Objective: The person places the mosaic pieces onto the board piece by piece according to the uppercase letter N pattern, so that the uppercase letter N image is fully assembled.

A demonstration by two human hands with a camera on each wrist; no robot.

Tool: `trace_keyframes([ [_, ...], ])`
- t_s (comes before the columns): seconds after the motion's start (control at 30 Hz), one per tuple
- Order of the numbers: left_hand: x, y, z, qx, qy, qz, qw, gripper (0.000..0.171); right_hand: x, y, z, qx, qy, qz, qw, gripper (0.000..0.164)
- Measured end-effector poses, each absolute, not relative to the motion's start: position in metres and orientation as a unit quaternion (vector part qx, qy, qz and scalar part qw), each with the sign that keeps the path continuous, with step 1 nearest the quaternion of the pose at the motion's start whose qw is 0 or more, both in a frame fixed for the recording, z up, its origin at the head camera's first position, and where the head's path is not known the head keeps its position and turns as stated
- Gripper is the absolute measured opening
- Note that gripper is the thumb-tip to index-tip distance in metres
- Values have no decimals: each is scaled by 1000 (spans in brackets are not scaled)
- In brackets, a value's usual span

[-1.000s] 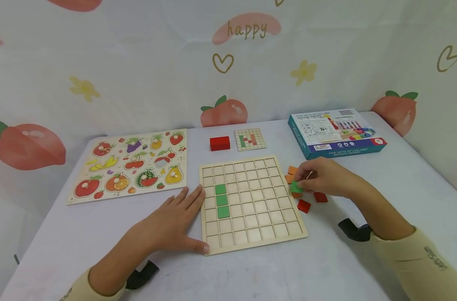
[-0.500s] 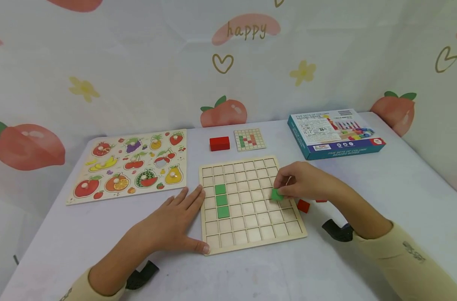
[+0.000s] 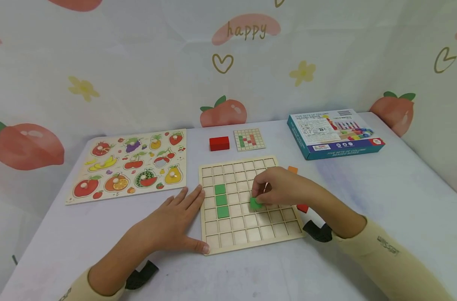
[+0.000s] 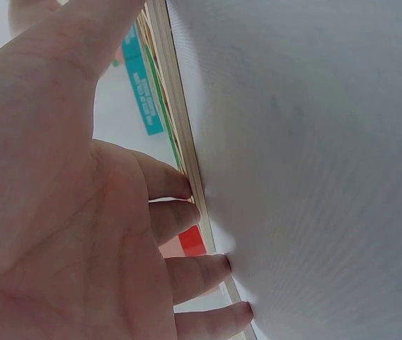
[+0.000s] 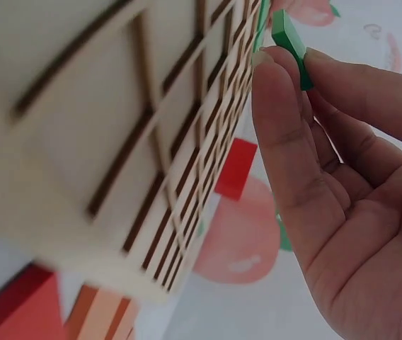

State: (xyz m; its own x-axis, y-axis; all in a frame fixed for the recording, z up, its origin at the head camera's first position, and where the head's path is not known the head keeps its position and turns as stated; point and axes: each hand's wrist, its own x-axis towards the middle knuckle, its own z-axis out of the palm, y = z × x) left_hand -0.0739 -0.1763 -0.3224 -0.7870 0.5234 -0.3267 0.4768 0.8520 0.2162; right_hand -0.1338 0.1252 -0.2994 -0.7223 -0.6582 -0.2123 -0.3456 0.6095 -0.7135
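Observation:
A square wooden grid board (image 3: 252, 240) lies mid-table, with green tiles (image 3: 221, 200) in a short column of cells on its left side. My left hand (image 3: 172, 223) rests flat along the board's left edge, fingers spread; in the left wrist view, the fingertips (image 4: 238, 312) touch that edge. Over the middle of the board, my right hand (image 3: 282, 186) pinches a green square tile (image 3: 255, 204) between thumb and fingers. The right wrist view shows this tile (image 5: 291, 46) tilted and held apart from the board's surface.
Orange tiles (image 3: 292, 169) and red tiles (image 3: 302, 207) lie right of the board, partly hidden by my right hand. Behind stand a red block (image 3: 219, 144) and a small pattern card (image 3: 249, 139). A fruit puzzle (image 3: 126, 167) lies left, a box (image 3: 335, 133) back right.
My right hand has carried the green tile leftward from the loose tiles beside the board to above the board's middle. The left hand has stayed in place.

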Motion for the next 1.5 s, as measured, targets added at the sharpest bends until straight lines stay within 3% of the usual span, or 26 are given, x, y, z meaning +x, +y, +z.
trace_keyframes([
  [0.73, -72, -178, -320, 266, 942, 75, 191, 129, -123, 60, -303, -357, 851, -300, 241, 20],
  [1.5, -73, -178, -320, 273, 941, 77, 184, 129, -121, 47, -314, -362, 860, -264, 245, 23],
])
